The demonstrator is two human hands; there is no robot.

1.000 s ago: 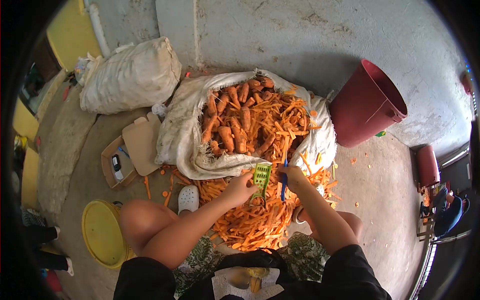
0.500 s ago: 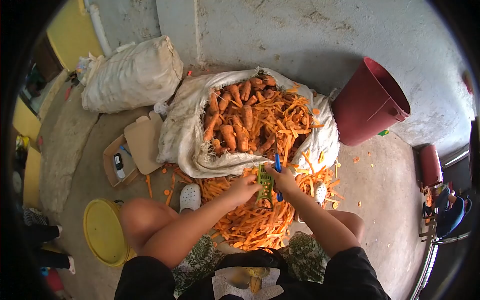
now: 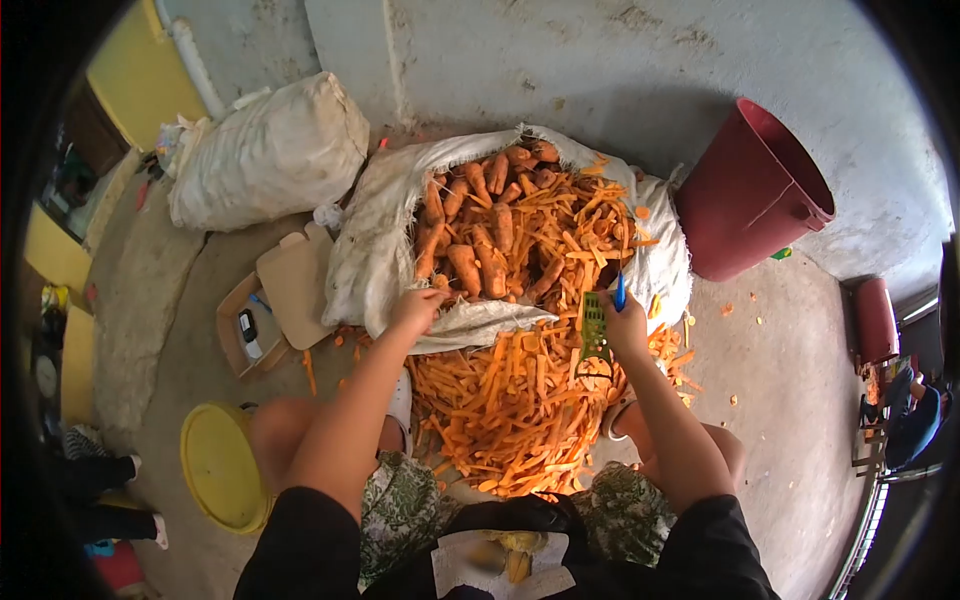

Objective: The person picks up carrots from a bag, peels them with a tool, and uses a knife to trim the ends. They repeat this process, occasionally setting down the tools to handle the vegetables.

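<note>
Just right of the frame's centre, the right hand (image 3: 627, 328) is clamped on a green plastic grid cutter (image 3: 593, 333). The cutter hangs upright from the fingers over the heap of orange carrot sticks (image 3: 500, 410). The same fist holds a thin blue handle (image 3: 620, 292), which pokes up above the knuckles; its working end is hidden.

Left of centre, the left hand (image 3: 418, 308) stretches forward to the near rim of the open white woven sack (image 3: 370, 250). Its fingers are curled down together onto the cloth, just beside the whole orange carrots (image 3: 465, 265). Whether they grip a carrot or only the cloth cannot be told.

The sack fills the upper middle of the frame. The whole carrots lie on its left side, and cut sticks are piled on its right. More sticks spill over its front edge to the grey concrete floor (image 3: 790, 400) between the person's knees.

A maroon plastic bucket (image 3: 760, 190) lies tipped on its side at the upper right, touching the sack's right edge. A closed white woven sack (image 3: 265, 150) rests against the wall at the upper left. Below it an open brown cardboard box (image 3: 290, 285) sits beside the open sack, and a round yellow plastic lid (image 3: 215, 465) lies at the lower left.
</note>
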